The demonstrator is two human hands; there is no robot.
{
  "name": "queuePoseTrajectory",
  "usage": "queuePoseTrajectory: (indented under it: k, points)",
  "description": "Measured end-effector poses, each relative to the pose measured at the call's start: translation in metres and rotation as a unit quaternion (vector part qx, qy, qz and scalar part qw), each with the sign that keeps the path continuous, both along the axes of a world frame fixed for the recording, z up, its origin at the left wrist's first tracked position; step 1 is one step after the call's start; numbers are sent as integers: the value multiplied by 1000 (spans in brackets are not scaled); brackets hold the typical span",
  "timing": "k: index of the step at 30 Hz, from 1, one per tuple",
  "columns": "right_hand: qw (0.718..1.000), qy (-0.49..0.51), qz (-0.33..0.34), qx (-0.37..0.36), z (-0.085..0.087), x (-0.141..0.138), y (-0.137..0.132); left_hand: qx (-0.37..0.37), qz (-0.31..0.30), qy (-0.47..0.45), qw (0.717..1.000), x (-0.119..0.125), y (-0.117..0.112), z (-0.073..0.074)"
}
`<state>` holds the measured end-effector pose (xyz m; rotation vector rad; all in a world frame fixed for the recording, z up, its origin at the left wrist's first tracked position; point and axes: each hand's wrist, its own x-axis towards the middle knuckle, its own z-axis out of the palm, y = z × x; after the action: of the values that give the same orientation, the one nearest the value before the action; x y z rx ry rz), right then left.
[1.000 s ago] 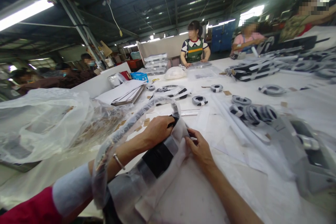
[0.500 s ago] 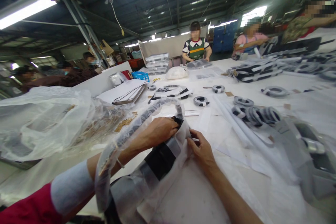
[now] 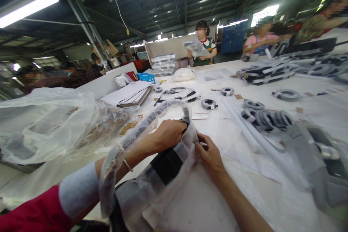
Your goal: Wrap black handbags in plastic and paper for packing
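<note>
A black and grey bag [image 3: 166,166] stands tilted in front of me, partly covered by thin white wrapping sheet [image 3: 187,152]. Its handle [image 3: 133,134], wound in clear film, arches over my left forearm. My left hand [image 3: 170,134] reaches through under the handle and is closed on the bag's top edge near the far handle end; its fingertips are partly hidden. On the bag's right side, my right hand [image 3: 212,154] pinches the edge of the bag and the white sheet, thumb in front and fingers curled behind.
Crumpled clear plastic [image 3: 49,123] lies at left, beside a stack of white boards [image 3: 127,94]. Several grey coiled straps [image 3: 209,104] are spread over the white table. Wrapped grey pieces [image 3: 320,159] lie at right. A co-worker [image 3: 206,45] stands across the table.
Both my hands keep their places on the bag, with the left wrist shifted slightly. Across the table, the co-worker has lifted a plastic-wrapped item and turned to the left.
</note>
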<state>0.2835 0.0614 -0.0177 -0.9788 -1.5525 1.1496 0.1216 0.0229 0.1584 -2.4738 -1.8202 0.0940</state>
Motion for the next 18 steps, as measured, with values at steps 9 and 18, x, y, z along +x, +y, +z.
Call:
queuePoseTrajectory:
  k: [9, 18]
  points:
    - [1000, 10, -10, 15, 3, 0, -1, -8, -49, -3, 999, -8, 4, -2]
    - [1000, 9, -4, -3, 4, 1, -2, -25, 12, -11, 1000, -11, 0, -4]
